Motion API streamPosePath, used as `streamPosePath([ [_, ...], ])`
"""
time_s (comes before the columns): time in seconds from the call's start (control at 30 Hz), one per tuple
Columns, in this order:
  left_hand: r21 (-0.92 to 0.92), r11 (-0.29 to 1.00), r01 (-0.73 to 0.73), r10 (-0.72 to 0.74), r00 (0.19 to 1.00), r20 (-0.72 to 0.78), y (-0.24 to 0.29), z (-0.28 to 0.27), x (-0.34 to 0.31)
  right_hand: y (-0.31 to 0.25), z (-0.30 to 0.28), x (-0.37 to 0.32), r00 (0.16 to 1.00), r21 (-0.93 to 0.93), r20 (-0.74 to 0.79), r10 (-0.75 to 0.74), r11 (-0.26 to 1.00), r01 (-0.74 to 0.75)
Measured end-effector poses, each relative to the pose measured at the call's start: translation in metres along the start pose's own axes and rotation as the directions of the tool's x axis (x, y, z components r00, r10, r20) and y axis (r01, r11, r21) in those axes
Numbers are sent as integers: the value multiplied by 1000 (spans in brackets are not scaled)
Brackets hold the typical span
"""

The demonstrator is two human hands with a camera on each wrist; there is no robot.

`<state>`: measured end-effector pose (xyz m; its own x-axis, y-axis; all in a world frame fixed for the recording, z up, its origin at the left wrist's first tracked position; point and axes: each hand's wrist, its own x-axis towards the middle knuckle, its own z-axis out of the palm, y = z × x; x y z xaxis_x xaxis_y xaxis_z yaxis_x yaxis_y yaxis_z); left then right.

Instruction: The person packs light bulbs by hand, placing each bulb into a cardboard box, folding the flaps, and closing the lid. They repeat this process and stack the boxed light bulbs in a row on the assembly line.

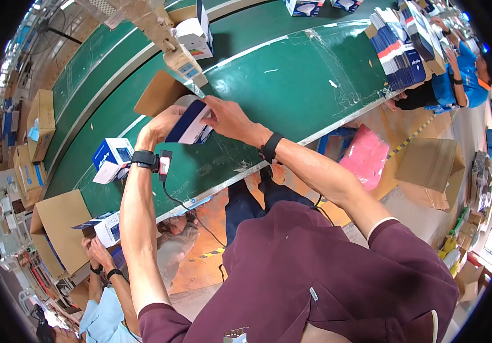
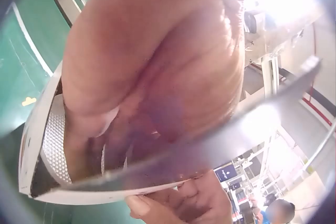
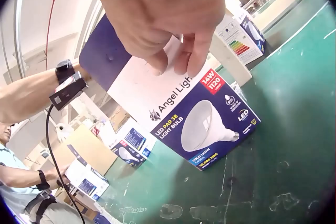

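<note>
A blue and white LED light bulb box [image 3: 173,121] stands tilted over the green bench, its top flap raised. My right hand [image 1: 231,120] pinches the upper edge of the box wall, fingertips on the white printed side in the right wrist view. The left hand [image 2: 152,61] reaches down into the box's open top. Beside its fingers lies a silvery, dimpled round face [image 2: 53,140]. The left fingertips are hidden inside, and I cannot tell whether they grip it. A brown cardboard flap [image 1: 160,94] rises behind the left hand.
Another bulb box [image 1: 111,160] stands on the bench to the left, and an open white box [image 1: 194,37] behind. Stacked flat cartons [image 1: 394,51] lie at the far right. Overhead equipment [image 1: 183,63] hangs just beyond my hands. Other people work at both sides.
</note>
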<state>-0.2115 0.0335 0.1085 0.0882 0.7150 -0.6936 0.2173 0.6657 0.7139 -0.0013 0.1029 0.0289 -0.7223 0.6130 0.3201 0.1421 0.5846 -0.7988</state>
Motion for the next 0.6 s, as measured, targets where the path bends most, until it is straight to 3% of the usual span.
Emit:
streamPosePath([
  [0.1, -37, 999, -23, 26, 997, 76, -21, -1, 16, -7, -6, -9, 999, 72, 38, -8, 997, 5],
  [0.27, -84, 996, -23, 30, 996, 81, -9, 9, 1, -15, -5, -16, 982, 185, 14, 189, 965, -188],
  [0.33, 23, 998, -59, 58, 998, 25, -10, 12, 2, -20, 1, -16, 964, 229, -39, 263, 941, -248],
  [0.43, 240, 968, -74, 102, 989, -103, -6, 15, -2, -20, 3, -17, 980, 142, -68, 187, 974, -176],
  [0.5, 426, 902, -64, 146, 976, -163, -4, 15, -5, -17, 1, -15, 983, 181, 7, 185, 966, -183],
  [0.53, 440, 898, 5, 100, 971, -215, 6, 21, -13, -16, -4, -11, 987, 198, 34, 158, 967, -162],
  [0.6, 223, 968, -118, 178, 946, -271, -12, 18, -12, -16, -11, -9, 981, 261, 108, 164, 947, -187],
])
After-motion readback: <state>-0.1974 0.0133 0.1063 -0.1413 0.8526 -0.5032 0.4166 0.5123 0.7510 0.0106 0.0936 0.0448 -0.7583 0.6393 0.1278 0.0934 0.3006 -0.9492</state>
